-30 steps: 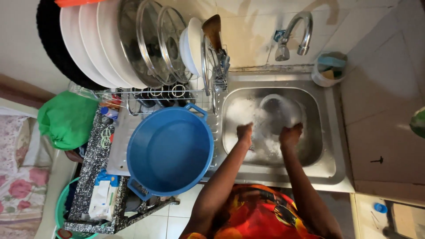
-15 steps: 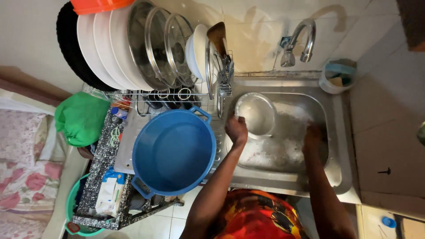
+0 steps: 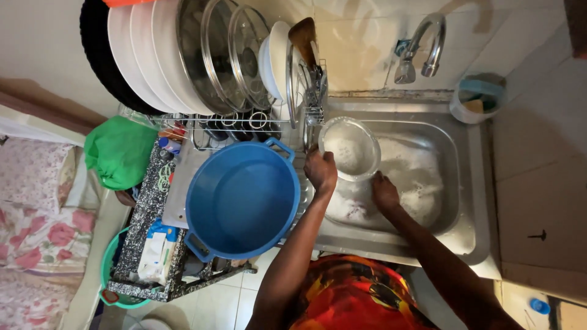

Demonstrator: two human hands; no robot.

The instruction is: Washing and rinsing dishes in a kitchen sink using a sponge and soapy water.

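Note:
My left hand [image 3: 321, 170] grips the near rim of a round clear glass bowl [image 3: 350, 148], soapy inside, held at the left end of the steel sink [image 3: 468, 201]. My right hand [image 3: 385, 191] rests just below the bowl's lower right edge, fingers curled by the foamy water [image 3: 416, 177]; I cannot tell whether it holds anything. Both forearms reach up from the bottom of the view.
A large blue basin [image 3: 241, 200] sits left of the sink on the drainboard. Behind it a wire rack [image 3: 238, 122] holds white plates, glass lids and utensils. A tap [image 3: 422, 52] stands over the sink, with a small tub [image 3: 477, 98] at the right corner. A green bag [image 3: 119, 150] lies far left.
The bowl moved from the sink's middle to its left end, held up by my left hand. My right hand swung out to the right, then came back beside the bowl.

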